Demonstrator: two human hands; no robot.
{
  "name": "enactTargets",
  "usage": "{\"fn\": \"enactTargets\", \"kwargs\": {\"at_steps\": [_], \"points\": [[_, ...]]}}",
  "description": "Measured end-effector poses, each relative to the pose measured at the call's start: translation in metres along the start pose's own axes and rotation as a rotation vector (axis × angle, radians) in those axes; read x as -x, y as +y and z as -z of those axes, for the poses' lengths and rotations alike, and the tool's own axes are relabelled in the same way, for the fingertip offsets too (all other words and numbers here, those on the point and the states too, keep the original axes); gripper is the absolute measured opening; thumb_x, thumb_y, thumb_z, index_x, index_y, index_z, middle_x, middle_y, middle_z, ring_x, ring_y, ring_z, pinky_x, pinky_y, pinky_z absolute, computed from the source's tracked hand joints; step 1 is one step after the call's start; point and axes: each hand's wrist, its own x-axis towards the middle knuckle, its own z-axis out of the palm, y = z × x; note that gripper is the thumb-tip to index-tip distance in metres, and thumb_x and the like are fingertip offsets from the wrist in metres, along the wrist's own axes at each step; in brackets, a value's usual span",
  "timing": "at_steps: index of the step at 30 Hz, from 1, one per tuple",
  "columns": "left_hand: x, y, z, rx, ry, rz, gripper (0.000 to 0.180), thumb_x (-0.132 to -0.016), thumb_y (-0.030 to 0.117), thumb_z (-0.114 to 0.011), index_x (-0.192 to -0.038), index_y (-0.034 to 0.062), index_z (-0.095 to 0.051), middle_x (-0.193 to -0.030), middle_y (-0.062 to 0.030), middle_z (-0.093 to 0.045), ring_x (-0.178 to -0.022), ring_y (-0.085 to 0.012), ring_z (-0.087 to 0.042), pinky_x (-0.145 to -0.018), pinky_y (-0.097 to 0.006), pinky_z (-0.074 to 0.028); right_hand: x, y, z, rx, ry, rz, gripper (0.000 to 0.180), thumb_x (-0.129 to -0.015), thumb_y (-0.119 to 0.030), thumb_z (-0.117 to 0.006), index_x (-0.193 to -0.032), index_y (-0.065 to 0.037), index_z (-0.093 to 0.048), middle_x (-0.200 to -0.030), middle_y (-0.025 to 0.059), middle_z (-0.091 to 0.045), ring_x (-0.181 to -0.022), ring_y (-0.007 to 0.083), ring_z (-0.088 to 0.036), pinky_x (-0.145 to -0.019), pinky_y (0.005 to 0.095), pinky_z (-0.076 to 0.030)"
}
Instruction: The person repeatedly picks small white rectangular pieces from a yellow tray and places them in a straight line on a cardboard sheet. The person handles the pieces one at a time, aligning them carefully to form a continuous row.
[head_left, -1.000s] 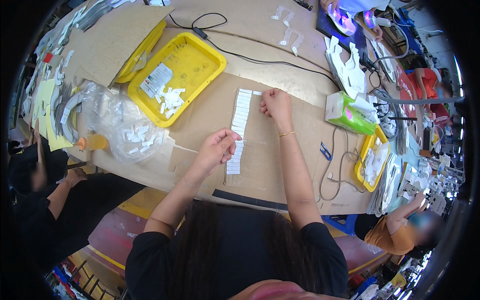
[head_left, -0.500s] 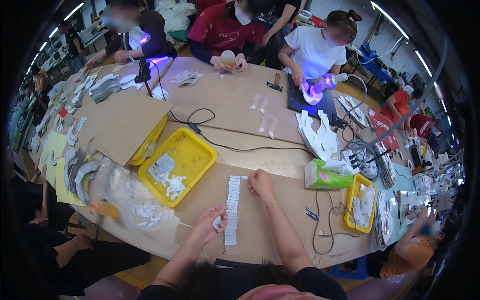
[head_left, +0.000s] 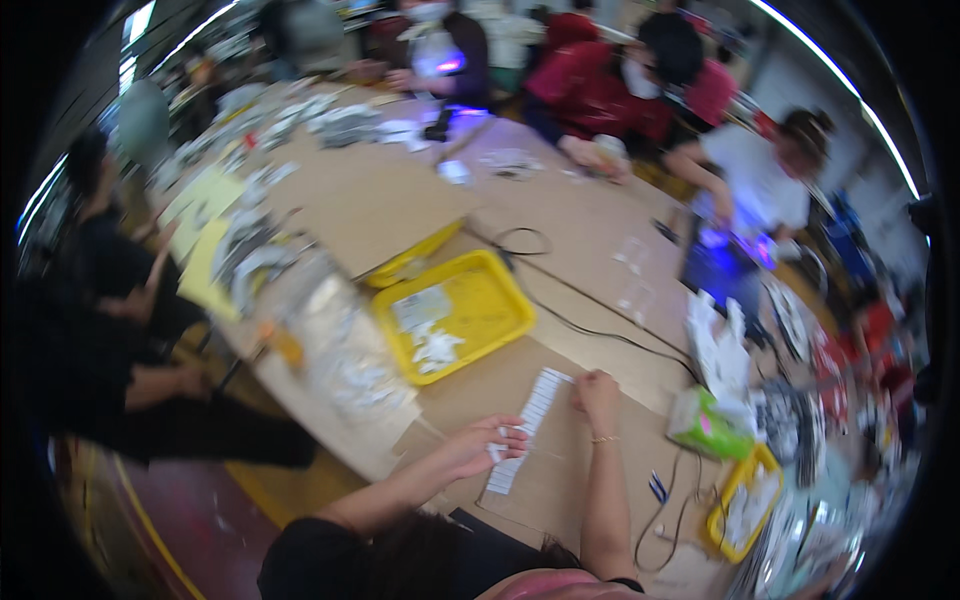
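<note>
A long row of small white rectangular pieces point(head_left: 538, 408) lies on a brown cardboard sheet point(head_left: 556, 478) in front of me. My left hand point(head_left: 480, 447) is at the row's left side, fingers curled, with small white pieces showing in its grasp. My right hand point(head_left: 597, 393) is closed near the row's far end, its knuckles up. Whatever its fingertips may pinch is too small and blurred to make out. One white piece sticks out from the row's far end toward that hand.
A yellow tray point(head_left: 510, 335) with white scraps stands ahead-left, beside a clear plastic bag point(head_left: 335, 325). To the right are a green tissue pack point(head_left: 700, 425), a smaller yellow tray point(head_left: 728, 540), blue snips point(head_left: 657, 487) and a cable point(head_left: 640, 540). Co-workers sit around the table.
The view has swung left and blurred, so the table appears turned and shifted right. My left hand's fingers now reach over the row's edge; my right hand stays by its far end.
</note>
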Motion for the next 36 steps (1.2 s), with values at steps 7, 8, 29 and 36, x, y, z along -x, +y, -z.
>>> {"fn": "enactTargets", "kwargs": {"at_steps": [7, 8, 29, 36], "points": [[0.003, -0.004, -0.001, 0.051, -0.09, -0.063, 0.043, -0.089, -0.004, -0.054, -0.129, 0.0042, -0.04, -0.129, -0.0255, -0.048, -0.122, -0.0304, -0.051, -0.106, -0.036, -0.042, -0.001, -0.002, -0.01, 0.061, 0.034, -0.071, 0.022, -0.082, -0.021, -0.069, -0.076, -0.001, -0.061, -0.056, 0.0109, -0.063, -0.051, 0.0236, -0.063, -0.055, 0.0344, -0.049], [0.004, -0.004, -0.001, 0.051, -0.078, -0.061, 0.043, -0.09, -0.003, -0.054, -0.13, 0.0047, -0.04, -0.129, -0.0255, -0.048, -0.122, -0.0298, -0.051, -0.104, -0.035, -0.043, -0.001, -0.003, -0.009, 0.08, 0.031, -0.062, 0.022, -0.082, -0.022, -0.069, -0.076, -0.002, -0.061, -0.057, 0.0113, -0.063, -0.051, 0.0236, -0.063, -0.055, 0.0346, -0.049], [0.013, -0.002, -0.029, -0.58, -0.076, 0.045, 0.08, -0.093, 0.009, -0.056, -0.15, 0.0143, -0.001, -0.084, -0.0134, -0.063, -0.066, -0.0233, -0.068, -0.057, -0.031, -0.058, 0.103, -0.039, 0.018, -0.495, -0.748, 0.07, 0.02, -0.089, -0.021, -0.067, -0.089, -0.001, -0.067, -0.069, -0.0005, -0.062, -0.058, 0.0048, -0.052, -0.052, 0.0195, -0.04], [0.007, -0.007, -0.024, -0.573, -0.017, 0.076, 0.053, -0.093, 0.016, -0.057, -0.138, 0.0035, -0.031, -0.084, -0.0126, -0.064, -0.063, -0.0203, -0.067, -0.052, -0.029, -0.056, 0.107, -0.031, 0.017, -0.494, -0.594, 0.043, 0.013, -0.088, -0.013, -0.066, -0.087, 0.0, -0.065, -0.069, 0.0011, -0.061, -0.057, 0.0065, -0.053, -0.053, 0.0206, -0.043]]}}
